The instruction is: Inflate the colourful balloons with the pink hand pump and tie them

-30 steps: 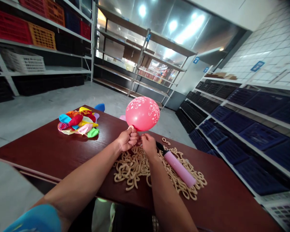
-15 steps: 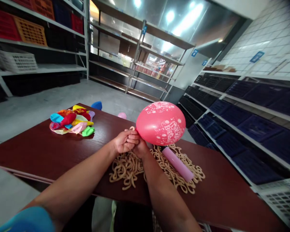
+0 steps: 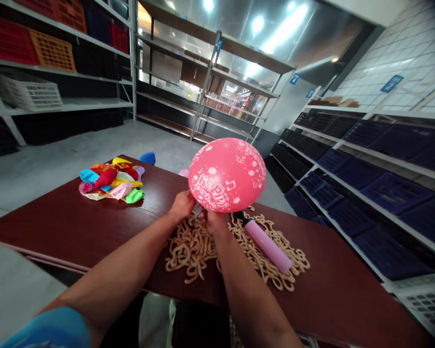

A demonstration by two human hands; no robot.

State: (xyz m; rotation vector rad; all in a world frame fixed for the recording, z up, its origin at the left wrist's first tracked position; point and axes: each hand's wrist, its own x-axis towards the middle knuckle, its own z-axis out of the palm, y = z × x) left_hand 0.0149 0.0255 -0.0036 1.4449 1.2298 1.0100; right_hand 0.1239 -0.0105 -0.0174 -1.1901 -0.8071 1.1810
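Note:
A blown-up red balloon (image 3: 227, 175) with white "Happy Birthday" print is held up over the table's far edge. My left hand (image 3: 183, 205) is closed at its lower left side, fingertips partly behind the balloon. Just right of it, my right hand (image 3: 214, 221) has its fingers curled under the balloon, by the neck. The neck itself is hidden. Beneath my hands lies a spread of beige, cord-like loops (image 3: 192, 251). On these rests a pink balloon pump (image 3: 270, 245) with a black end.
A pile of colourful uninflated balloons (image 3: 112, 180) lies on the left of the dark red-brown table (image 3: 50, 227). Beyond the far edge show a blue balloon (image 3: 147, 158) and part of a pink one. Shelves with crates (image 3: 387, 193) stand on both sides.
The balloon has turned and shifted left and up, so its print faces me. My hands, pressed together before, are now slightly apart, the right one lower.

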